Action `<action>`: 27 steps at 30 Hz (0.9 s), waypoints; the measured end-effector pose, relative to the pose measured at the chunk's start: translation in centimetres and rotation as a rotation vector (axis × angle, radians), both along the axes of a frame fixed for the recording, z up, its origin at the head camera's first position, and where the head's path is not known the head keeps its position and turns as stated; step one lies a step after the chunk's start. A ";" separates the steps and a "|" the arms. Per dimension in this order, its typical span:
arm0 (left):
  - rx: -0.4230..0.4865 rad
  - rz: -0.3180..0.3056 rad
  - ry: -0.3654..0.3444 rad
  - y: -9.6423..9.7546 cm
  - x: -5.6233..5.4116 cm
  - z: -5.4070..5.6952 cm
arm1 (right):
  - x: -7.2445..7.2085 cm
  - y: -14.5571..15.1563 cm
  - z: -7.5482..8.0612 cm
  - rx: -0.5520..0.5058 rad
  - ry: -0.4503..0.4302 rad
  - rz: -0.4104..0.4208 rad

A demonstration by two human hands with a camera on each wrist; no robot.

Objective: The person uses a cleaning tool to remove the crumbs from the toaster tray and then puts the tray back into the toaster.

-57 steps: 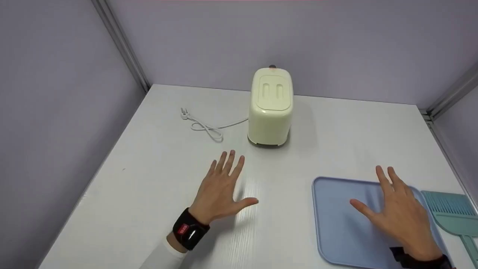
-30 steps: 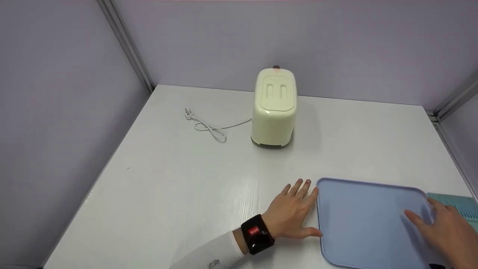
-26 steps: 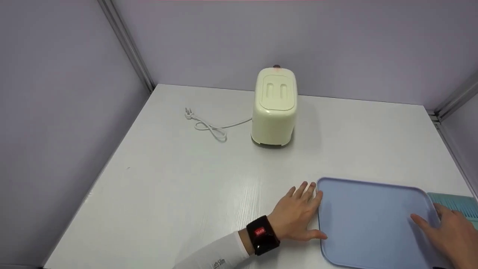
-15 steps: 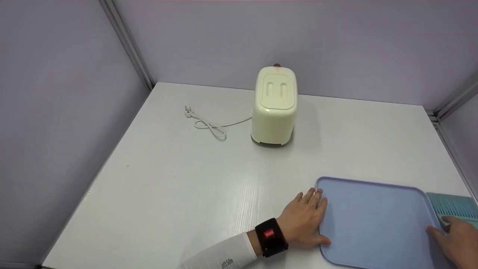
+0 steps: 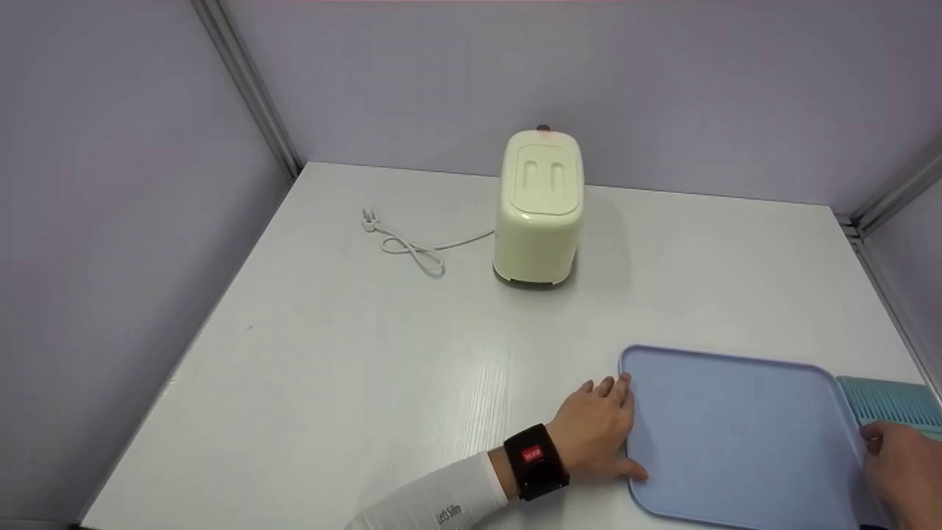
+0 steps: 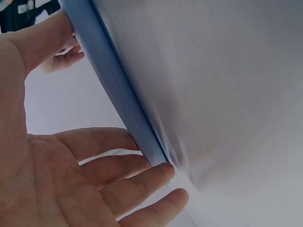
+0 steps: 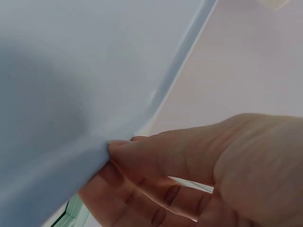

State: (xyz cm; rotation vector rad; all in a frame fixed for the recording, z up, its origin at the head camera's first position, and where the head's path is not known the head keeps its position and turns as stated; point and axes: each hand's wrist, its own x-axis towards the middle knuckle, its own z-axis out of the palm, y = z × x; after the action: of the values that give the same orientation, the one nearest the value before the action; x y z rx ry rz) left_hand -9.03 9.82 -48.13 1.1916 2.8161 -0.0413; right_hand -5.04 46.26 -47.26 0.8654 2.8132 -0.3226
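Observation:
A pale blue rectangular tray (image 5: 736, 434) lies on the white table at the lower right. My left hand (image 5: 593, 430) rests along its left rim, thumb and foremost fingers spread over the edge. In the left wrist view, fingers (image 6: 102, 144) lie fairly straight against the rim, some tips hidden behind it. The right hand (image 5: 901, 467) holds the opposite rim; the right wrist view has its thumb on top and curled fingers (image 7: 137, 198) beneath.
A cream toaster (image 5: 539, 213) stands near the back wall, its white cord and plug (image 5: 405, 243) lying to the left. Beside the tray's right edge is a teal dustpan (image 5: 890, 401) with a row of teeth, partly behind the right hand.
Both hands have come down to the tray, the left moving right to its left rim. The right hand has moved outward and curled its fingers on the right rim.

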 end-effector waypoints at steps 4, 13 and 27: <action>-0.009 0.014 0.001 -0.4 -0.5 0.2 | -0.5 0.0 0.3 0.003 0.000 0.083; -0.001 0.038 -0.001 -1.2 -1.9 0.3 | -1.9 -0.2 0.7 -0.016 -0.030 0.213; 0.058 0.063 -0.022 -2.1 -4.6 0.1 | -4.3 -1.0 1.3 -0.018 0.007 0.387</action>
State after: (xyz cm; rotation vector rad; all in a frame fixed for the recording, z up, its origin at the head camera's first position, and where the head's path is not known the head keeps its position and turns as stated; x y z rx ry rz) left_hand -13.61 7.70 -48.01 1.1068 2.8522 0.0581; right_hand -9.36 45.31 -45.91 0.3011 2.8940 -0.2904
